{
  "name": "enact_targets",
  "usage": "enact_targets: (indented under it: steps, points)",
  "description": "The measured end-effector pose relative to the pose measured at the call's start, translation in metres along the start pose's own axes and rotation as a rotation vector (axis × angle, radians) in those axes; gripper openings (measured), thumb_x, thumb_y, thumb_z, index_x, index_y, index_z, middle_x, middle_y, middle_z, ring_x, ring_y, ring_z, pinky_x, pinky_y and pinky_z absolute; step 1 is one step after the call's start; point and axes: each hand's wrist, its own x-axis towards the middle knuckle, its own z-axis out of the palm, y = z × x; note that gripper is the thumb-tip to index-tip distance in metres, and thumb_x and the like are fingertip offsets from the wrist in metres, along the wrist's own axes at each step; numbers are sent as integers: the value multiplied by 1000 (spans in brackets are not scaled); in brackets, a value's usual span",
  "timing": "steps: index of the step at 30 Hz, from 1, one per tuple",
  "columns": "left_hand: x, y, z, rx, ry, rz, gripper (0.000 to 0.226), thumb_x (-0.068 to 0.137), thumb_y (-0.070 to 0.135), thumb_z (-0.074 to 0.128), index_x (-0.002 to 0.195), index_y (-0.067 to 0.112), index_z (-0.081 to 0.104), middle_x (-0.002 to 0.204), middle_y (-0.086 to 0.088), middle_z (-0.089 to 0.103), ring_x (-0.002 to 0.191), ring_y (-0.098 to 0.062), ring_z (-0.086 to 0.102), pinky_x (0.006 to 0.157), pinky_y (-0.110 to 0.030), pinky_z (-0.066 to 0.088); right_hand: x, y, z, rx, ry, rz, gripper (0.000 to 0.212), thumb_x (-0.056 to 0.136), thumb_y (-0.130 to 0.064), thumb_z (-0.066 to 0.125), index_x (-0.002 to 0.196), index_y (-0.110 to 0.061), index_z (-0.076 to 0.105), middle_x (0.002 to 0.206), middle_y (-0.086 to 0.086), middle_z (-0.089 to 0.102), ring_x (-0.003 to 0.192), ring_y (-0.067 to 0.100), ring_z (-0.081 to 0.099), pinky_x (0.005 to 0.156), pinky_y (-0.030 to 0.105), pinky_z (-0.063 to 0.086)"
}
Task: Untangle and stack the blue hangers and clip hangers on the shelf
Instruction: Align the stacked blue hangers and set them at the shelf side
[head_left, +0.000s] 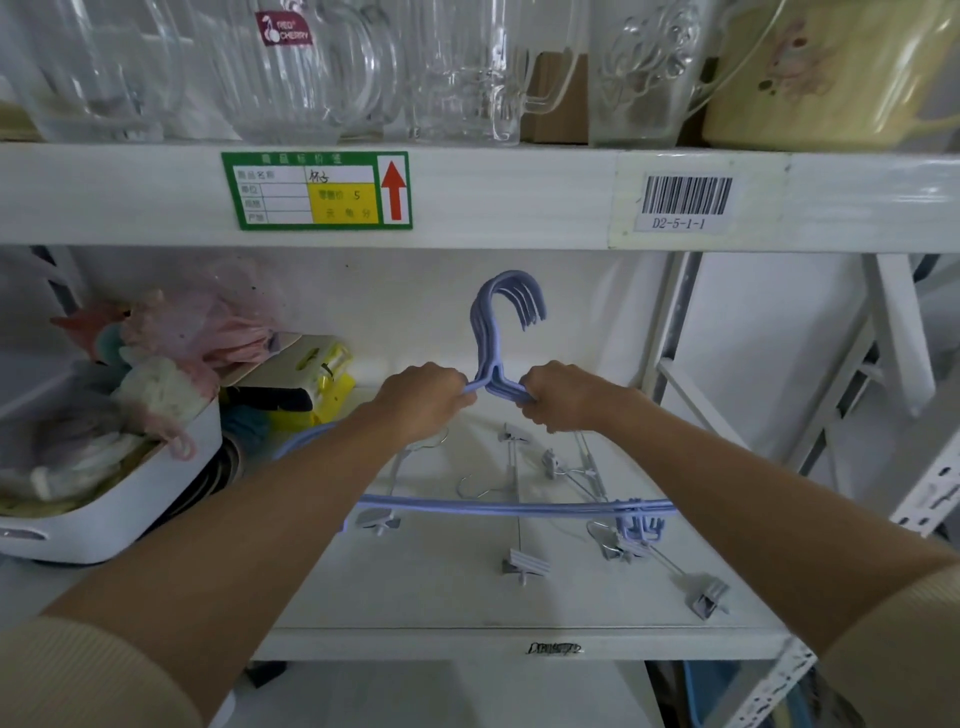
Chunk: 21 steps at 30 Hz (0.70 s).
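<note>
- The bunch of pale blue plastic hangers (498, 358) stands upright over the white shelf board (467, 603), hooks up, long bars running left to right.
- Left hand (423, 397) and right hand (558, 397) each clench 1 shoulder beside the neck.
- The grey metal clip hangers (561, 499) lie scattered directly beneath, near the bottom bars.

"RED CHERRY" is printed on a maroon sticker (284, 28) on a glass mug (291, 73). "D2-5-1-1" is read under a barcode label (684, 202) on the shelf edge (519, 197); "5" is written on the green price tag (317, 190).
</note>
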Motion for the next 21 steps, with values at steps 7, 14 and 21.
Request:
enact_targets:
  steps: [7,14,21]
  points:
    - [11,11,10,-62,-35,15,31,95,33,43,100,13,65,103,-11,69,92,-32,65,88,-43,52,-4,17,10,103,33,58,24,93,-16,52,101,4,62,101,19,68,94,34,66,86,41,52]
    - [32,33,18,16,-16,102,25,93,26,42,101,14,63,107,-10,66,97,-34,63,89,-41,50,-13,48,21,178,45,114,14,92,-15,49,84,-6,57,74,8,73,65,25,72,65,29,54]
    - [58,66,15,155,95,185,30,99,37,38,108,17,59,107,-12,63,95,-33,58,74,-32,36,-24,76,22,467,105,166,17,96,-8,43,89,2,55,63,6,64,54,24,67,53,28,58]
